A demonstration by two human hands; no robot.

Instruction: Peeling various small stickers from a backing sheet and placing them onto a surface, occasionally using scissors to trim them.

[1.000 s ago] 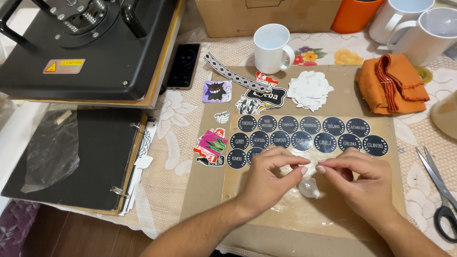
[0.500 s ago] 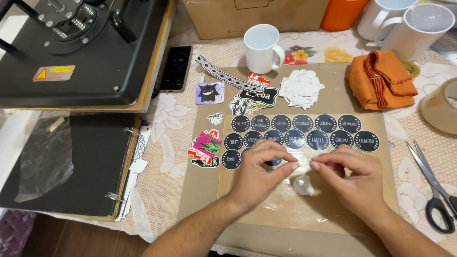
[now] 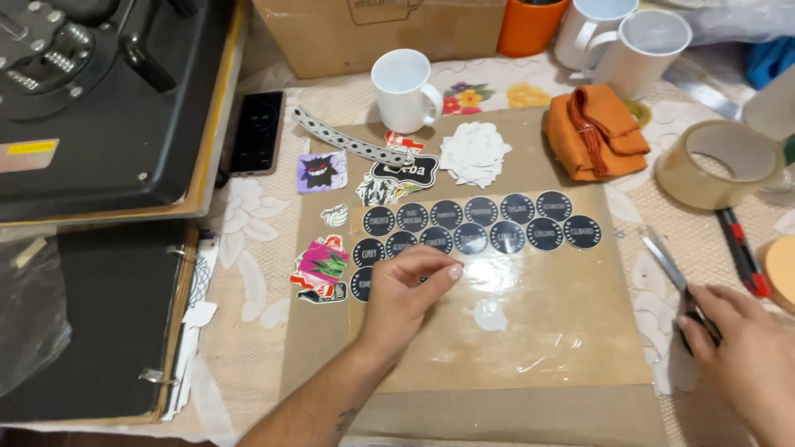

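My left hand (image 3: 404, 291) rests on a clear film sheet (image 3: 538, 331) taped over a brown board. Its thumb and fingertips are pinched together at the lower row of dark round stickers (image 3: 472, 223); whether they hold a sticker I cannot tell. A small white scrap (image 3: 490, 314) lies on the film just right of that hand. At the right edge, my right hand (image 3: 749, 356) has its fingers closed on the dark handle of the scissors (image 3: 667, 263), which lie on the tablecloth beside the board.
Colourful stickers (image 3: 321, 266) and a pile of white cutouts (image 3: 474, 153) lie around the board. Behind stand white mugs (image 3: 403, 89), an orange cloth (image 3: 595, 132), a tape roll (image 3: 719, 164) and a red-handled tool (image 3: 741, 252). A phone (image 3: 257, 131), heat press (image 3: 99, 99) and binder (image 3: 91, 323) fill the left.
Both hands were together over the white scrap on the film. My right hand has since moved away to the right onto the scissors; my left hand stayed by the stickers.
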